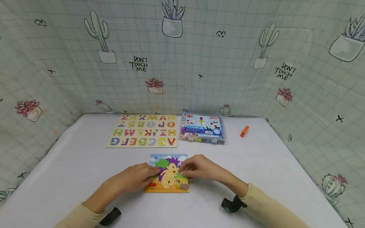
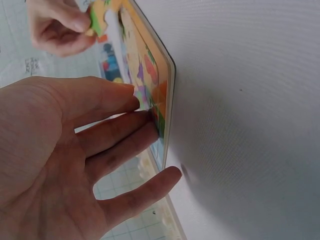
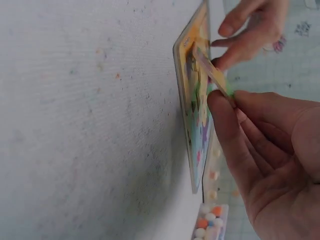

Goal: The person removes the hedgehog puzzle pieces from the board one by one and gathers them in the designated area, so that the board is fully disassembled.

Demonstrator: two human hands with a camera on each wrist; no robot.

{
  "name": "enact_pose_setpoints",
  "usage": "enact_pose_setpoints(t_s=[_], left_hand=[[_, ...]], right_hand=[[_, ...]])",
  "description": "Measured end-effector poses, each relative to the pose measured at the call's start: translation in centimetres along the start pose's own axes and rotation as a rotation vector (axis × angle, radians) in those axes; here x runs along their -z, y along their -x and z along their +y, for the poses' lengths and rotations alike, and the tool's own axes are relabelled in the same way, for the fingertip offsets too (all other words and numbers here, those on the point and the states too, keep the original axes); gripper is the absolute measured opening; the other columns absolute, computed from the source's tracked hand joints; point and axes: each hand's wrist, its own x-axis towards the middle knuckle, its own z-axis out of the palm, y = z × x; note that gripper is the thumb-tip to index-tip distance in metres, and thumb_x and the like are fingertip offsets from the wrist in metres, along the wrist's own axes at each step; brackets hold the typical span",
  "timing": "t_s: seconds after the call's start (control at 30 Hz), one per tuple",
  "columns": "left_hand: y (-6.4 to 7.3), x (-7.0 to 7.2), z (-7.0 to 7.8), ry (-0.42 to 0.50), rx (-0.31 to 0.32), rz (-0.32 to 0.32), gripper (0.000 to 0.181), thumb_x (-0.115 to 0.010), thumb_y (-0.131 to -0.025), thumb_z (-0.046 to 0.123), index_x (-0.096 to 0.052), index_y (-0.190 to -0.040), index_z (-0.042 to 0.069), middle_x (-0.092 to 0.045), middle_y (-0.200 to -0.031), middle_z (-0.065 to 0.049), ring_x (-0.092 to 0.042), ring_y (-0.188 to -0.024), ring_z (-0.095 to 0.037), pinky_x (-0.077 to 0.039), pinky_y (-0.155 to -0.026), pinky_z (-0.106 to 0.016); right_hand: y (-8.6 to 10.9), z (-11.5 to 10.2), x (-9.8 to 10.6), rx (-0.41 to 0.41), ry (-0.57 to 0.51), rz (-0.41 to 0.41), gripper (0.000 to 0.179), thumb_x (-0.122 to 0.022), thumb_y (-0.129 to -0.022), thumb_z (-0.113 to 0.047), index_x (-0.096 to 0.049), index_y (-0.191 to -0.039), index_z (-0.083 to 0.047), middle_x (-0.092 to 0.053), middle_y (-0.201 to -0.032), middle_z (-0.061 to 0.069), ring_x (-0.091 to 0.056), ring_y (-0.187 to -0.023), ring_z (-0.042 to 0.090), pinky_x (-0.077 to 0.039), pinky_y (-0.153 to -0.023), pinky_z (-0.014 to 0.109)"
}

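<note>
A jigsaw puzzle point(image 1: 170, 191) with a purple-haired hedgehog picture lies in its tray at the middle of the table. My left hand point(image 1: 135, 177) rests at the tray's left side; in the left wrist view its fingers are extended and touch the edge. Over the right part of the picture is my right hand point(image 1: 201, 167). Between thumb and forefinger it pinches a puzzle piece point(image 3: 216, 75), yellow and green, which stands tilted above the tray in the right wrist view. Other pieces appear seated in the tray.
Behind the puzzle lie a wooden alphabet board point(image 1: 141, 147) and a clear plastic box point(image 1: 201, 128) of small colourful parts. An orange block point(image 1: 244, 131) sits at the back right. Patterned cloth point(image 1: 182, 63) hangs around the back and sides of the white table point(image 1: 256, 164).
</note>
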Motion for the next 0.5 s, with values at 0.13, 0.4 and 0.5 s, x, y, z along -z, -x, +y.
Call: enact_pose_setpoints(t_s=[0.13,0.4,0.5], left_hand=[[-0.2,0.0,0.2,0.004,-0.012,-0.002,0.037,-0.064,-0.094,0.015,-0.063,-0.130,0.006,-0.065,-0.133,-0.007,-0.061,-0.117,-0.027,-0.052,-0.096,-0.044],[-0.5,0.3,0.2,-0.001,-0.044,0.006,0.036,-0.063,-0.094,0.012,-0.064,-0.129,0.006,-0.065,-0.132,-0.009,-0.063,-0.115,-0.026,-0.054,-0.094,-0.042],[-0.5,0.4,0.1,-0.001,-0.053,0.009,0.035,-0.063,-0.093,0.011,-0.065,-0.128,0.005,-0.066,-0.131,-0.009,-0.064,-0.113,-0.026,-0.054,-0.092,-0.042]], right_hand=[[0.1,-0.8,-0.6,0.022,0.245,0.062,0.018,-0.068,-0.093,-0.019,-0.074,-0.108,-0.011,-0.074,-0.100,0.000,-0.066,-0.082,0.005,-0.054,-0.074,0.019],[3.0,-2.3,-2.4,0.183,0.646,-0.040,0.029,-0.061,-0.097,-0.031,-0.071,-0.122,-0.019,-0.067,-0.130,-0.001,-0.062,-0.121,0.012,-0.053,-0.097,0.032],[3.3,-2.2,-2.8,0.206,0.675,-0.060,0.030,-0.059,-0.098,-0.031,-0.069,-0.124,-0.020,-0.064,-0.133,-0.003,-0.060,-0.123,0.009,-0.053,-0.098,0.030]])
